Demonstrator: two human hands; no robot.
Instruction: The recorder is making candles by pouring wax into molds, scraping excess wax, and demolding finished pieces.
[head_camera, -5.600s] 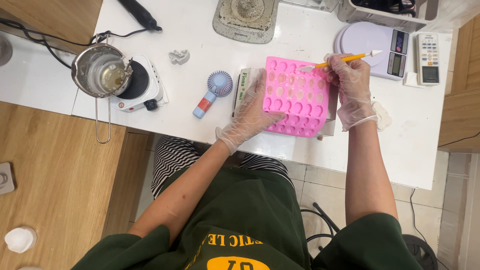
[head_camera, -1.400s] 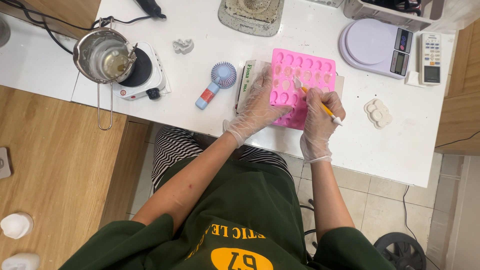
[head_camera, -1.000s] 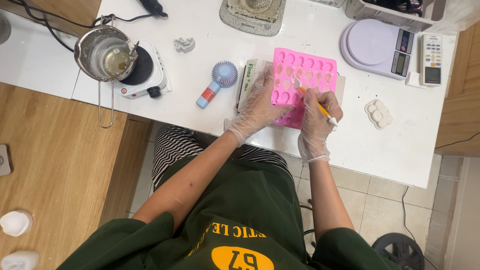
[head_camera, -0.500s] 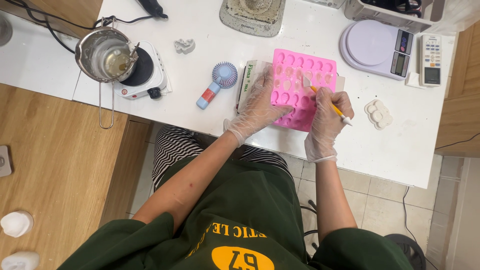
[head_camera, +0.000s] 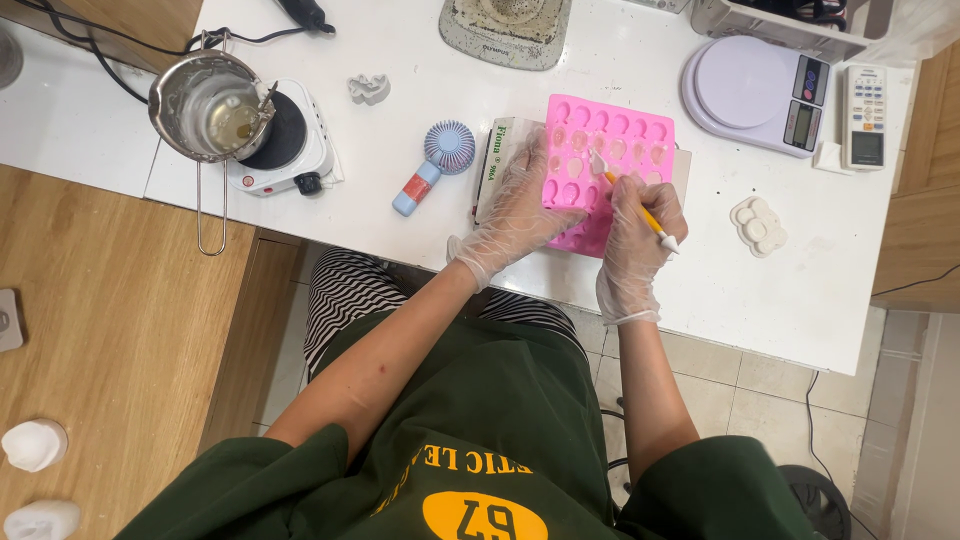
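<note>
Pink silicone mould tray (head_camera: 612, 150) with rows of small cavities lies on the white tabletop (head_camera: 620, 50) at centre frame, partly over a flat box. Left hand (head_camera: 518, 205), in a clear disposable glove, lies flat with fingers spread on the tray's left edge, pressing it down. Right hand (head_camera: 640, 225), also gloved, is closed around a thin yellow-handled tool (head_camera: 640, 208); the tool's tip touches a cavity in the tray's middle rows.

Right of centre, a small white moulded piece (head_camera: 757, 224) lies on the table, apart from the tray. Left of the tray lies a blue handheld fan (head_camera: 436, 162).

In the upper left, a steel pouring pot (head_camera: 210, 108) sits on a white electric hotplate (head_camera: 290, 150). In the upper right stand a round lilac kitchen scale (head_camera: 755, 90) and, beside it, a white remote control (head_camera: 866, 115).
</note>
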